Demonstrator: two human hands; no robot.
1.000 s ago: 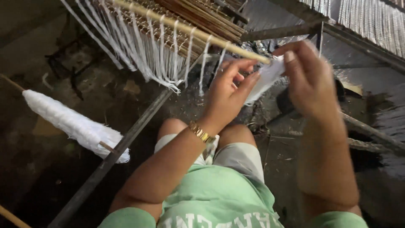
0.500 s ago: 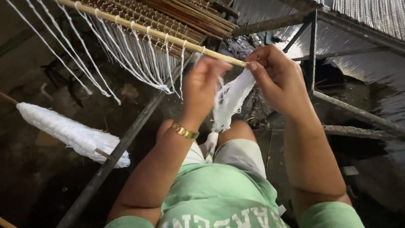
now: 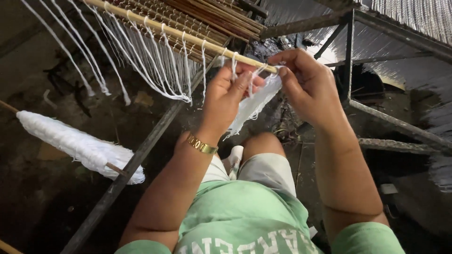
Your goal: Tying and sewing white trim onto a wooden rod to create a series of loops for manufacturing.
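Head view, one frame.

- Wooden rod (image 3: 183,35): pale, slanting from upper left to centre, lying over a bundle of darker sticks (image 3: 212,14). White string loops (image 3: 155,66) hang from it in a row, which keeps them spaced and in order.
- Left hand (image 3: 226,96): raised at the rod's near end, fingers curled and pinching white threads; gold bracelet (image 3: 201,145) on the wrist.
- Right hand (image 3: 308,84): thumb and forefinger pinched on the rod's tip and the top of the thread bundle (image 3: 254,103), seemingly steadying both.
- Thread bundle: white, held between the two hands just under the rod's end, its loose tail hanging toward the knees.
- Spool of white yarn (image 3: 80,146): on a stick at left, well apart from the hands.
- Metal frame (image 3: 351,61): dark bars at right.
- Green shirt (image 3: 245,216), pale shorts.
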